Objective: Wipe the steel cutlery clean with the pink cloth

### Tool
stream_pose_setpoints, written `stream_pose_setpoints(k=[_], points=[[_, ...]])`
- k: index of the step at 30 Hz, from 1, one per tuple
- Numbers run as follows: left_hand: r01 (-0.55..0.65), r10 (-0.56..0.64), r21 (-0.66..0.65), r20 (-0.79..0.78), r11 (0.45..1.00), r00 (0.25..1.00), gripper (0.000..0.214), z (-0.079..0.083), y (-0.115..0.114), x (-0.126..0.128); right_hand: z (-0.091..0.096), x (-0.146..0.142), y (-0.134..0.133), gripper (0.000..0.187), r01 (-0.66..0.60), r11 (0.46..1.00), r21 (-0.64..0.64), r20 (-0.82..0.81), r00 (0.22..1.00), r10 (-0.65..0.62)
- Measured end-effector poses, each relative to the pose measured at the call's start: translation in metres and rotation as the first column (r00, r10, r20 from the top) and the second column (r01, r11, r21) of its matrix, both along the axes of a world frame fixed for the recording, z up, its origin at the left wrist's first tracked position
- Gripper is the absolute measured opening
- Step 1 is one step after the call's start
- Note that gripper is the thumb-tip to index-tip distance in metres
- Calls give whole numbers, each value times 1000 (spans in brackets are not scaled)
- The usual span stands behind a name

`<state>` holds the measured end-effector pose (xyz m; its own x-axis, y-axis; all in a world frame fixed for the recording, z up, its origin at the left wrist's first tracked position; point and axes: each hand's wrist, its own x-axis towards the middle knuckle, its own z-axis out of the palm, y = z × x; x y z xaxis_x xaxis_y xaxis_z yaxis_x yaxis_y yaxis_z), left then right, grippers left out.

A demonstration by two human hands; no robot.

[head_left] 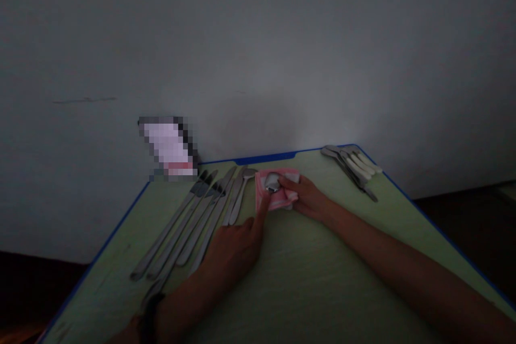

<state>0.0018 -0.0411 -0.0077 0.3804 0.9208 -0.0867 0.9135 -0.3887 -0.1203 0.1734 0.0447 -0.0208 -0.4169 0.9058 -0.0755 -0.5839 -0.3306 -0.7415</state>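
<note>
A shiny metal spoon point(271, 182) has its bowl against a folded pink and white cloth point(278, 202) above the middle of the table. My right hand point(308, 198) grips the cloth from the right, its thumb laid on the spoon's bowl. From below, my left hand point(241, 242) is closed, its index finger stretched up to the bowl's lower edge. The spoon's handle is hidden, seemingly inside that hand. Just left of the cloth lie smaller spoons point(238, 193), and beyond them several long metal knives point(177, 228) rest side by side, partly behind my left forearm.
The pale green table point(318, 285) has a blue rim and stands against a grey wall point(258, 54). A blurred-out phone-like device point(167, 145) leans at the back left. Several pieces of cutlery, some with white handles point(360, 164), lie in the far right corner.
</note>
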Motion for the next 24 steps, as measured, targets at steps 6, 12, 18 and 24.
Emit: stream_pose_setpoints(k=[6, 12, 18, 24], points=[[2, -2, -12, 18, 1000, 1000, 71, 1, -1, 0, -2, 1, 1, 21, -11, 997, 73, 28, 1000, 9], [-8, 7, -47, -6, 999, 1000, 73, 2, 0, 2, -3, 0, 2, 25, -3, 999, 45, 23, 1000, 2], [5, -5, 2, 1, 1000, 1000, 77, -1, 1, 1, -1, -1, 1, 23, 31, 999, -25, 42, 999, -30], [24, -24, 49, -1, 999, 1000, 76, -2, 0, 0, 2, -1, 0, 22, 15, 999, -39, 47, 999, -13]])
